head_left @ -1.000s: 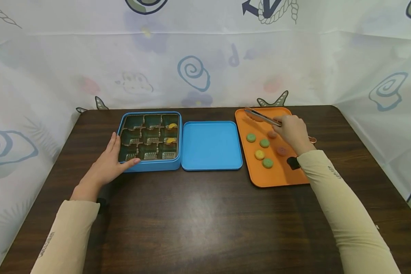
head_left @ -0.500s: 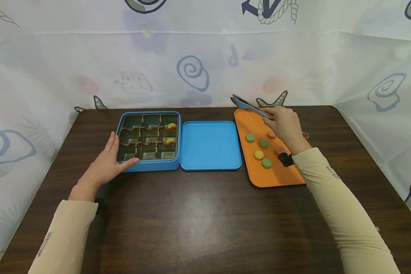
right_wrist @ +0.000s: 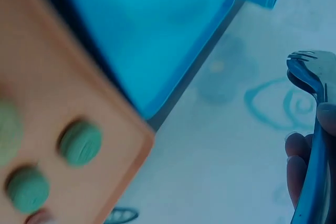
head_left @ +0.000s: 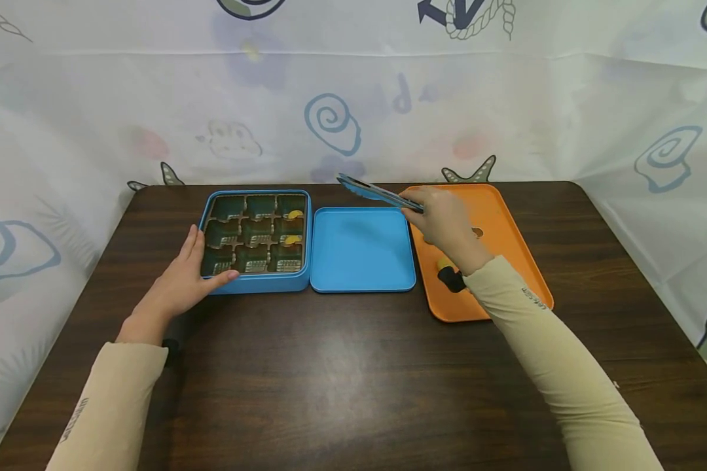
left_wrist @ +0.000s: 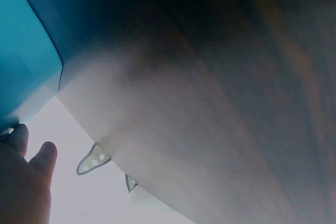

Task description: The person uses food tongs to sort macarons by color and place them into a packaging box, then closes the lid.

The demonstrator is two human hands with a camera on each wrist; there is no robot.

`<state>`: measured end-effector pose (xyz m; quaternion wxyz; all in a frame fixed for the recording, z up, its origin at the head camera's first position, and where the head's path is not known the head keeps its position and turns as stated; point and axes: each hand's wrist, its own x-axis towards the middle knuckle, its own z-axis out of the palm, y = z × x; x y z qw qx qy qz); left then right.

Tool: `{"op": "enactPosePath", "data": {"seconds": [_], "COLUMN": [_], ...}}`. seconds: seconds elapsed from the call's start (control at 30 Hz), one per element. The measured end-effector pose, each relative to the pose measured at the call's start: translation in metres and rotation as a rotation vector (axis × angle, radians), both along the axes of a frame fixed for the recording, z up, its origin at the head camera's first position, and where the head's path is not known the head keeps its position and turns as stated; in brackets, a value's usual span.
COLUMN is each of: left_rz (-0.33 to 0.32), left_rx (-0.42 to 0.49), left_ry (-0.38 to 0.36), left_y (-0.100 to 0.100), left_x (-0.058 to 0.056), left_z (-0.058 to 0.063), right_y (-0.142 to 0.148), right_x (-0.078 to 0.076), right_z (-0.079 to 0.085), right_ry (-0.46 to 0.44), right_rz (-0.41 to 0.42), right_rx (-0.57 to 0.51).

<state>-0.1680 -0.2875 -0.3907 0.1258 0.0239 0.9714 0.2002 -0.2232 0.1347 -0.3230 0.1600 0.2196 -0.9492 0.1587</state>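
My left hand (head_left: 177, 282) rests against the left side of a blue box (head_left: 271, 283), fingers straight, thumb on its front rim. Inside is a dark insert (head_left: 256, 232) with several compartments; yellow pieces (head_left: 293, 239) show in two compartments of its right column. My right hand (head_left: 444, 226) grips metal tongs (head_left: 383, 194), their tips pointing left above the back edge of a blue lid (head_left: 362, 252). In the right wrist view, nothing clear shows between the tongs' tips (right_wrist: 304, 72). Green macarons (right_wrist: 81, 142) lie on the orange tray (head_left: 501, 229); my right arm hides most of them in the head view.
The lid lies flat between box and tray on a dark wooden table (head_left: 330, 386). Behind the table hangs a white patterned cloth (head_left: 389, 98). A yellow macaron (head_left: 444, 262) peeks out beside the black strap (head_left: 451, 279) at my right wrist.
My right hand has moved left with the tongs, from above the orange tray to the back of the blue lid. My left hand stays against the box.
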Motion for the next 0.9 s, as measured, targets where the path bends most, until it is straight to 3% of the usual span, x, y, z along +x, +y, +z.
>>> {"op": "enactPosePath", "data": {"seconds": [0.3, 0.43, 0.63, 0.9], "left_rz": [0.006, 0.01, 0.007, 0.006], "left_rx": [-0.001, -0.003, 0.006, 0.001], "left_ry": [-0.004, -0.006, -0.008, -0.007], "left_y": [0.001, 0.001, 0.001, 0.002], "left_x": [0.0, 0.0, 0.0, 0.0], "left_z": [0.001, 0.001, 0.001, 0.002], "right_y": [-0.036, -0.05, -0.065, -0.071], "right_x": [0.018, 0.029, 0.041, 0.046], "right_z": [-0.009, -0.011, -0.012, -0.018], "right_ry": [0.125, 0.098, 0.056, 0.036], "right_rz": [0.215, 0.284, 0.347, 0.361], "right_rx": [0.034, 0.06, 0.087, 0.104]}}
